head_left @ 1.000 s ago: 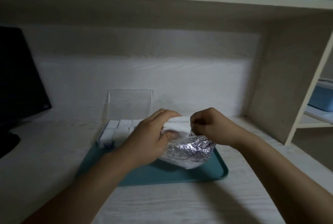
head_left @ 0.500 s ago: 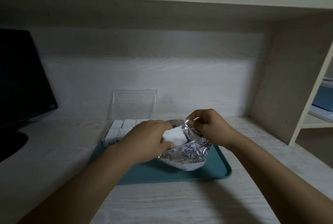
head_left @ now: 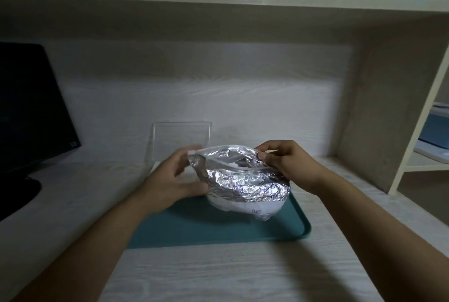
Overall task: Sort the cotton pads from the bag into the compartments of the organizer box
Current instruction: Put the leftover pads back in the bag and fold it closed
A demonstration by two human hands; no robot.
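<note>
Beneath both my hands lies the flat teal plastic tray [head_left: 194, 231], resting on the pale wood-grain desk [head_left: 218, 275]. Behind my left fingers stands the clear plastic organizer box [head_left: 181, 141], its lid upright; my left hand covers most of its compartments, so I cannot tell how full they are.

Between my hands I hold up the crinkled silver foil zip bag [head_left: 245, 185], its bottom hanging just above the tray. My right hand [head_left: 289, 168] pinches the mouth's right edge between thumb and curled fingers. My left hand [head_left: 177, 180] is blurred: its fingers reach toward the mouth's left corner and the thumb lies against the bag's side, but I cannot tell whether they are clamped on it.

The white cotton pads [head_left: 234, 164] barely show as a pale patch inside the open mouth.

The risks, as I judge them:
- The bag is limp and slippery, so a one-sided pinch could let the mouth sag and close.
- Tilting it toward the box could spill pads onto the tray.
- My left knuckles, close in front of the upright lid, could knock it shut.
- Pads cling together, so I may draw several and overfill one compartment.
</note>
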